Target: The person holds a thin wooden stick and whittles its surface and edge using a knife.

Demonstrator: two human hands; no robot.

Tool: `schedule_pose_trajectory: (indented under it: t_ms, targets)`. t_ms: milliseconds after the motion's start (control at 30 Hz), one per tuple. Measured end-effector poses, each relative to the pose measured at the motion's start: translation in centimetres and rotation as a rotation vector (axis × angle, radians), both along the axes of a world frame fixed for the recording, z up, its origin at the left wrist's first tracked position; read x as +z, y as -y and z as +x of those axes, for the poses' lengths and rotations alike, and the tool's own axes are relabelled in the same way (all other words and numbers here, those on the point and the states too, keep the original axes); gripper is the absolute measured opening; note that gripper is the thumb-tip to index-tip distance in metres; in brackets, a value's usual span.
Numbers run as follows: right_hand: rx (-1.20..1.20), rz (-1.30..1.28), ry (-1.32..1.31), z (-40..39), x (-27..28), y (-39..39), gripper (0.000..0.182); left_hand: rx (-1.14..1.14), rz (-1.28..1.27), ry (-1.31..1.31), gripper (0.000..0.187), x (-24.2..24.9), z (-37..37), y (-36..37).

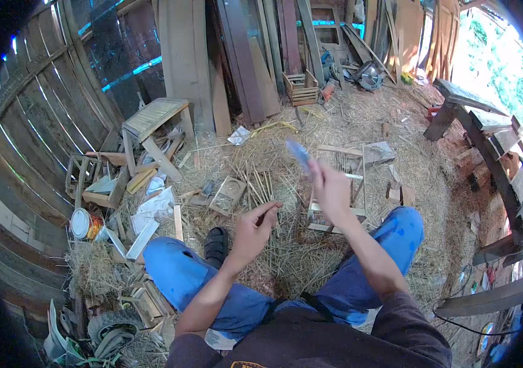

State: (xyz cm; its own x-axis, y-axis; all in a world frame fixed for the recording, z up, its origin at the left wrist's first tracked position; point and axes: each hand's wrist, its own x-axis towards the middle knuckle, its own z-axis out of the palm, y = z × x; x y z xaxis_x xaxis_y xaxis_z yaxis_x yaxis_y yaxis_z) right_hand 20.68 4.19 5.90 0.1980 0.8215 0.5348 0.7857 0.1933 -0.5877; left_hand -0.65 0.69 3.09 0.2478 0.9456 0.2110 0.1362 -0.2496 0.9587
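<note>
My right hand (332,191) is raised in front of me, its fingers wrapped round a knife (298,153). The blade looks slightly blurred and points up and away to the left. My left hand (254,228) hovers above my left knee with thumb and fingertips pinched together; whatever is between them is too small to make out. Below and beyond it, several thin sticks (260,183) lie on the straw. A wooden frame (362,196) stands on the ground beneath my right hand, partly hidden by it. Near the sticks rests a small wooden box-like piece (227,195).
A small wooden table (156,116) stands at the left, with scrap wood around it and a paint can (81,224) nearer me. Planks (240,61) lean on the back wall beside a slatted crate (301,89). A wooden bench (497,141) runs along the right.
</note>
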Motion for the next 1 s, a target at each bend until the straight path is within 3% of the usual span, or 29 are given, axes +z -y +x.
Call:
schedule_pose_trajectory:
  t_ms: [133, 267, 367, 400, 500, 533, 633, 667, 800, 900, 1000]
  targets:
    - [0.07, 0.07, 0.01, -0.1, -0.9, 1.0, 0.03, -0.006, -0.035, -0.092, 0.024, 0.7, 0.0, 0.4]
    - [0.233, 0.036, 0.169, -2.6, -1.1, 2.6, 0.028, 0.083, 0.122, -0.083, 0.024, 0.3, 0.1, -0.2]
    - [0.083, 0.072, -0.018, -0.6, 0.4, 0.9, 0.022, 0.073, 0.083, -0.118, 0.024, 0.8, -0.1, 0.0]
    - [-0.067, -0.006, 0.078, 0.5, 1.0, 0.5, 0.017, 0.061, 0.1, -0.105, 0.023, 0.7, 0.0, -0.1]
    - [0.006, 0.031, 0.139, 0.5, -0.4, 1.3, 0.024, 0.045, 0.065, -0.147, 0.023, 0.7, 0.5, 0.0]
    - [0.141, 0.222, 0.094, -0.8, -1.5, 1.6, 0.023, 0.046, 0.042, -0.179, 0.023, 0.8, 0.5, 0.0]
    - [0.22, 0.018, 0.248, -2.7, -2.0, 2.5, 0.022, 0.086, 0.095, -0.113, 0.024, 0.7, 0.6, -0.2]
    - [0.273, 0.195, 0.035, -2.7, -1.8, 1.8, 0.023, 0.079, 0.071, -0.096, 0.023, 0.7, 0.5, -0.4]
    - [-0.011, -0.064, 0.033, 0.4, 1.0, 0.7, 0.016, 0.036, 0.002, -0.109, 0.024, 1.4, 0.6, 0.1]
    - [0.1, 0.116, 0.122, -0.7, -1.3, 1.7, 0.016, 0.056, 0.003, -0.099, 0.025, 1.0, 0.9, 0.2]
    - [0.232, 0.061, 0.166, -2.8, -1.7, 2.4, 0.019, 0.101, 0.055, -0.072, 0.025, -0.1, 0.8, -0.3]
